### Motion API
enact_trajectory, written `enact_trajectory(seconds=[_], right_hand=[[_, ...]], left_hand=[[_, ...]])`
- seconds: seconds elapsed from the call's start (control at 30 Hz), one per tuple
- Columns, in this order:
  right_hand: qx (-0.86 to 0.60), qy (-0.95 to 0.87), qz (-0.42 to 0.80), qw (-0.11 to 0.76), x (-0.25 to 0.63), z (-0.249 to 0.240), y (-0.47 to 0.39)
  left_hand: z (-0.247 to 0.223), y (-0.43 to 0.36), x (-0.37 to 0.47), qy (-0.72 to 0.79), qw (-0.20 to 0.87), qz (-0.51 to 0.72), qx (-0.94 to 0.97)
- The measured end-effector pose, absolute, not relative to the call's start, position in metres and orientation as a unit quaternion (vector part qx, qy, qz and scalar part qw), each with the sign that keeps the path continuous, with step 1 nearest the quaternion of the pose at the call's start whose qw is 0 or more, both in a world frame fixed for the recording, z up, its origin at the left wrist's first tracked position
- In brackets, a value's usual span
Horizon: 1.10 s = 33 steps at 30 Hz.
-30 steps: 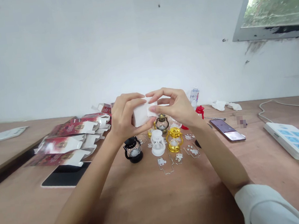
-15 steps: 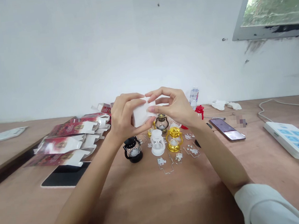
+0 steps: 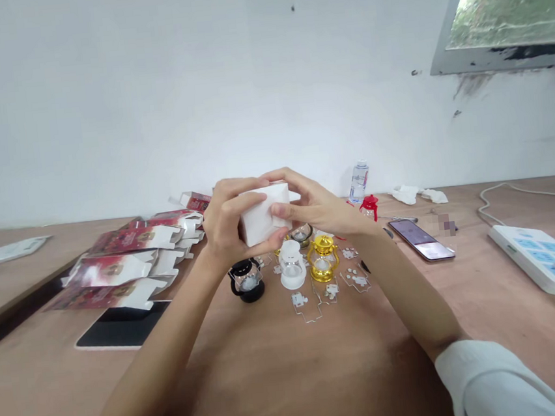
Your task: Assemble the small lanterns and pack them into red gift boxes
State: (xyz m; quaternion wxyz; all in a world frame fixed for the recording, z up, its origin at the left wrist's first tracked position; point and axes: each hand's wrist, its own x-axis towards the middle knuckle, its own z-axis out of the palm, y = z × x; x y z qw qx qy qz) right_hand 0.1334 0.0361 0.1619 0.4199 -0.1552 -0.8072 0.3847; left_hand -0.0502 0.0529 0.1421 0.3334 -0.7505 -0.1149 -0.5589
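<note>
White wall stood behind the wooden surface (image 3: 284, 377). Above it, a small white box (image 3: 263, 217) was held between the left hand (image 3: 228, 229) and right hand (image 3: 319, 205), both in a closed grip on it. Beneath stood black (image 3: 246, 280), white (image 3: 291, 265) and gold (image 3: 322, 260) mini lanterns; flattened red cartons (image 3: 125, 262) lay left.

Plain white painted wall (image 3: 149, 96) with small dark specks, grey-framed window (image 3: 508, 9) at upper right showing green foliage, black smudges beneath its sill, brown wooden table (image 3: 298, 369) below, soft even daylight
</note>
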Motion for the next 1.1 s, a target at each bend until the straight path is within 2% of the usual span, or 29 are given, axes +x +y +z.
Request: enact_trajectory(seconds=[0.1, 0.2, 0.3, 0.4, 0.53, 0.67, 0.77, 0.87, 0.97, 1.1], right_hand=[[-0.155, -0.775, 0.435, 0.431, 0.131, 0.16, 0.035], [-0.173, -0.748, 0.419, 0.485, 0.126, 0.158, 0.034], [-0.192, -0.751, 0.302, 0.555, 0.12, 0.154, 0.034], [-0.224, -0.764, 0.109, 0.595, 0.114, 0.146, 0.037], [-0.201, -0.813, -0.113, 0.535, 0.104, 0.131, 0.05], [-0.124, -0.849, -0.206, 0.471, 0.094, 0.116, 0.064], [-0.09, -0.883, -0.193, 0.418, 0.088, 0.108, 0.067], [-0.097, -0.889, -0.165, 0.415, 0.082, 0.103, 0.065], [-0.116, -0.894, -0.15, 0.405, 0.076, 0.098, 0.063], [-0.142, -0.931, -0.109, 0.318, 0.069, 0.09, 0.062]], left_hand=[[0.144, 0.053, -0.048, -0.067, 0.331, -0.56, -0.757], [0.147, 0.049, -0.046, -0.074, 0.304, -0.586, -0.748], [0.151, 0.043, -0.047, -0.169, 0.238, -0.631, -0.718], [0.157, 0.04, -0.055, -0.279, 0.153, -0.658, -0.683], [0.166, 0.042, -0.069, -0.313, 0.037, -0.612, -0.725], [0.173, 0.045, -0.087, -0.324, 0.044, -0.591, -0.737], [0.178, 0.05, -0.106, -0.31, 0.079, -0.559, -0.765], [0.184, 0.053, -0.123, -0.298, 0.107, -0.527, -0.789], [0.189, 0.047, -0.133, -0.361, 0.126, -0.521, -0.763], [0.193, 0.033, -0.134, -0.44, 0.118, -0.526, -0.719]])
